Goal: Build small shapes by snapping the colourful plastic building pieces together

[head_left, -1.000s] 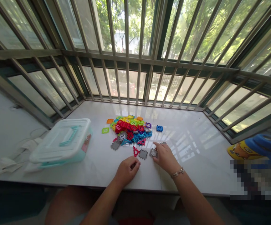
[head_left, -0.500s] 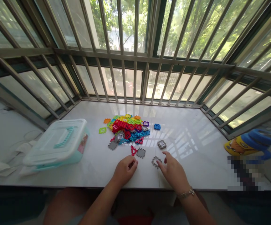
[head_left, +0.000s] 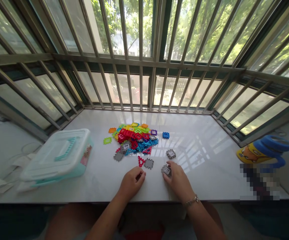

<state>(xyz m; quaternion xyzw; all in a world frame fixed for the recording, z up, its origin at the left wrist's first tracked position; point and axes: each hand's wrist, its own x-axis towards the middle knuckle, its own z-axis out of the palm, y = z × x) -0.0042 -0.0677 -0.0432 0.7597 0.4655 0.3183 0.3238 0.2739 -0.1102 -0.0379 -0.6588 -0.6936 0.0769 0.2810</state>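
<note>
Fingers of the right hand (head_left: pixel 178 178) had closed on a grey notched plastic tile (head_left: pixel 167 170), pinching its edges low over the marble sill (head_left: pixel 209 176), a steady hold, while whether the curled left hand (head_left: pixel 131 182) gripped anything could not be told.

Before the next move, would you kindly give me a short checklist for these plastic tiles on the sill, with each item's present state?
1. Right hand on the grey window tile: ok, touching it.
2. Left hand free: cannot tell, curled fingers may hide something.
3. Second grey window tile apart from the coloured tile pile: ok.
4. Grey square tile apart from that pile: not ok, touching it.
5. Red triangle tile apart from the left hand: ok.
</note>
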